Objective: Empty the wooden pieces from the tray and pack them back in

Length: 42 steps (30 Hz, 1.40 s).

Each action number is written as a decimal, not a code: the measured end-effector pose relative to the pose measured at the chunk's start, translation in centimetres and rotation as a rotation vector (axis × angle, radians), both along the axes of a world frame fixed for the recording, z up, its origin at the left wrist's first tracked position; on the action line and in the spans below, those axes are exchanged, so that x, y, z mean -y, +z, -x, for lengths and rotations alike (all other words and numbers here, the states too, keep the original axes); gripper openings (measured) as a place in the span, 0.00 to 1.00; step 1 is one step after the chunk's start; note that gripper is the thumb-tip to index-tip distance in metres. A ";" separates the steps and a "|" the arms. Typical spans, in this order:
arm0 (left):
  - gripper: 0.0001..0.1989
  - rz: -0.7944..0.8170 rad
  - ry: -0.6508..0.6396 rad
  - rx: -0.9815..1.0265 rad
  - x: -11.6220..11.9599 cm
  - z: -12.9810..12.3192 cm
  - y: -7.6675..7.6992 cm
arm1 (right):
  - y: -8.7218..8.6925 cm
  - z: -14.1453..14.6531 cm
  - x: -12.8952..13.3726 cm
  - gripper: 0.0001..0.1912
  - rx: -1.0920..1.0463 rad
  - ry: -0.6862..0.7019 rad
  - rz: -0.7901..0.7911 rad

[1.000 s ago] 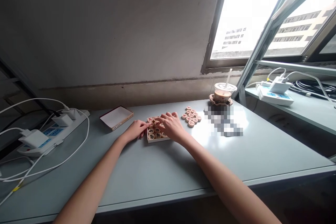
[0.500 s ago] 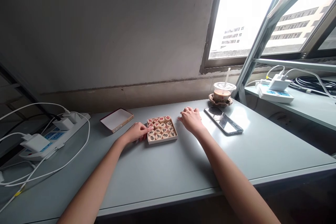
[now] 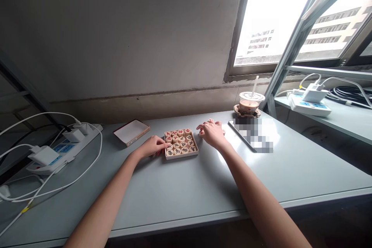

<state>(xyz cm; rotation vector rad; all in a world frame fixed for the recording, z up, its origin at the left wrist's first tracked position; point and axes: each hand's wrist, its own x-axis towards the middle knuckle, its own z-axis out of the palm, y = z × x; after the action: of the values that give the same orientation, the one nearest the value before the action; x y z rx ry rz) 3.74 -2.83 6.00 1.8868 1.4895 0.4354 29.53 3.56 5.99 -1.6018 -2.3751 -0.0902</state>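
Note:
A shallow white box (image 3: 182,155) on the desk holds rows of round wooden Chinese chess pieces (image 3: 177,151), with red characters toward the back and black ones toward the front. My left hand (image 3: 151,145) grips the box's left wall, thumb on the rim by a piece. To the right of the box, my right hand (image 3: 213,131) hovers low over loose chess pieces (image 3: 210,120), its fingers bent and somewhat apart. That hand covers most of them; a few red-marked pieces show around it. Whether its fingertips touch one is hidden.
The box lid (image 3: 131,131) lies upturned at left rear. A phone (image 3: 241,135), partly blurred out, is right of my right hand. Behind it stands a drink cup (image 3: 249,102) with a straw in a cardboard holder. Power strips (image 3: 62,149) and white cables lie far left.
My right hand's fingers have spread and reach a little further left, and more loose pieces show around them. My left hand stays at the box. The whole view has shifted slightly.

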 end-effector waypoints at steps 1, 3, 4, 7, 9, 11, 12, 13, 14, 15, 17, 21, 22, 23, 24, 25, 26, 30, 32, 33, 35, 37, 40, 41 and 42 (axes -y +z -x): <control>0.26 0.002 -0.001 0.001 0.0 0.0 0.0 | 0.0 0.0 0.0 0.13 0.010 -0.011 -0.011; 0.26 -0.004 0.000 0.003 0.0 0.0 0.0 | 0.1 0.0 0.0 0.10 0.028 -0.026 -0.034; 0.26 -0.008 0.002 0.003 0.0 0.0 0.0 | 0.3 0.0 0.1 0.09 0.021 -0.025 -0.045; 0.26 -0.007 0.004 0.008 0.0 0.0 0.0 | 1.0 0.5 0.5 0.09 -0.115 0.075 -0.045; 0.27 0.000 0.009 0.005 0.0 0.0 0.1 | 1.4 1.1 1.0 0.12 -0.237 0.224 0.018; 0.27 -0.002 0.016 -0.006 0.0 0.0 0.1 | 1.4 1.9 1.5 0.14 -0.293 0.371 0.079; 0.27 -0.006 0.017 -0.011 0.0 0.0 0.1 | 1.3 2.3 1.7 0.14 -0.294 0.415 0.084; 0.28 -0.009 0.016 -0.015 0.0 0.0 0.1 | 1.1 2.6 1.9 0.13 -0.283 0.440 0.072; 0.28 -0.011 0.014 -0.016 0.0 0.0 0.1 | 0.9 2.9 2.1 0.12 -0.268 0.455 0.053; 0.27 -0.010 0.013 -0.015 0.1 0.0 0.1 | 0.6 3.2 2.2 0.12 -0.259 0.464 0.037; 0.27 -0.002 0.010 -0.013 0.1 0.0 0.2 | 0.2 3.5 2.3 0.14 -0.264 0.495 0.028; 0.28 0.000 0.016 -0.007 0.1 0.0 0.2 | 0.0 3.6 2.5 0.14 -0.309 0.538 0.015; 0.28 0.000 0.019 -0.005 0.1 0.0 0.2 | 0.1 3.6 2.5 0.14 -0.311 0.532 0.009; 0.28 0.000 0.023 -0.003 0.1 0.0 0.2 | 0.3 3.5 2.4 0.13 -0.305 0.518 -0.001; 0.28 -0.001 0.026 -0.004 0.1 0.0 0.1 | 0.5 3.3 2.4 0.12 -0.291 0.497 -0.015; 0.28 -0.004 0.027 -0.005 0.1 0.0 0.1 | 0.8 3.0 2.3 0.11 -0.268 0.469 -0.029; 0.28 -0.008 0.026 -0.008 0.1 0.0 0.1 | 1.1 2.7 2.1 0.09 -0.235 0.432 -0.040; 0.27 -0.025 0.023 -0.009 0.1 0.1 -0.1 | 1.8 0.2 1.0 0.05 -0.040 0.216 0.003; 0.27 -0.028 0.026 -0.006 0.0 0.1 -0.2 | 1.5 -1.2 0.2 0.09 0.043 0.082 0.069; 0.27 -0.027 0.028 -0.007 0.0 0.1 -0.3 | 1.2 -1.8 -0.2 0.11 0.071 0.042 0.104; 0.27 -0.022 0.031 -0.011 0.0 0.2 -0.3 | 0.7 -2.6 -0.9 0.14 0.091 0.030 0.152; 0.27 -0.025 0.033 -0.014 -0.1 0.2 -0.3 | 0.6 -2.8 -1.1 0.13 0.074 0.071 0.163; 0.27 -0.032 0.031 -0.009 0.0 0.2 -0.3 | 1.4 -2.0 -0.5 0.10 -0.022 0.119 0.118; 0.27 -0.031 0.032 -0.008 0.0 0.2 -0.3 | 1.7 -1.5 -0.1 0.10 -0.072 0.143 0.091; 0.27 -0.030 0.033 -0.009 0.0 0.2 -0.3 | 2.0 -1.0 0.2 0.10 -0.124 0.175 0.064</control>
<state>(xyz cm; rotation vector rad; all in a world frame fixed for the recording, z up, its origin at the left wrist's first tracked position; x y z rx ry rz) 3.53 -2.78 5.66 1.8918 1.5297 0.4670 30.57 3.34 7.97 -1.3758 -2.4306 0.1181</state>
